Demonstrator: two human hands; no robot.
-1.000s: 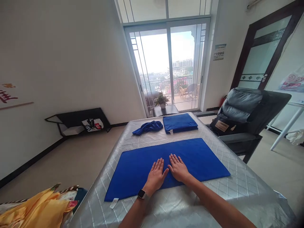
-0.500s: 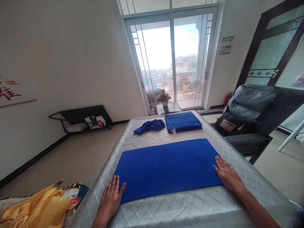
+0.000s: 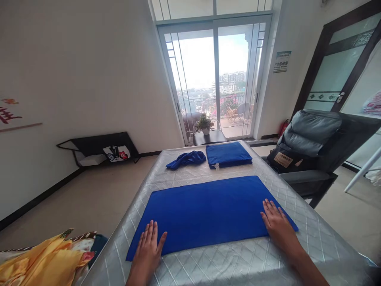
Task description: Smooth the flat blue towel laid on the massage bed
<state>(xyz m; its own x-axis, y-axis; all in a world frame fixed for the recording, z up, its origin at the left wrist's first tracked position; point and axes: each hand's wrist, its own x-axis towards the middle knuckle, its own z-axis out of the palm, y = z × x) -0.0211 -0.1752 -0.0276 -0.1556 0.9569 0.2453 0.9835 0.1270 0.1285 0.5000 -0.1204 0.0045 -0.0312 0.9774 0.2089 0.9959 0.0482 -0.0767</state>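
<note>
A blue cloth (image 3: 208,210) lies flat and smooth across the silver quilted table cover (image 3: 226,262). My left hand (image 3: 149,246) rests palm down near the cloth's front left corner, fingers stretched out and thumb apart. On the right side of the cloth, my right hand (image 3: 278,222) lies flat with its fingers extended. Both hands touch the cloth and hold nothing. Behind it sit a folded stack of blue cloth (image 3: 228,154) with a small white tag and, to its left, a crumpled blue cloth (image 3: 187,159).
A grey recliner (image 3: 312,139) with a dark bag stands to the right. At the lower left lies yellow fabric (image 3: 44,262). Beyond the table's far end are a chair (image 3: 210,137) holding a potted plant (image 3: 204,123) and a glass sliding door (image 3: 196,79).
Both hands have shifted inward over the cloth, the left to the right and the right to the left. The cloth's front corners now show outside the hands.
</note>
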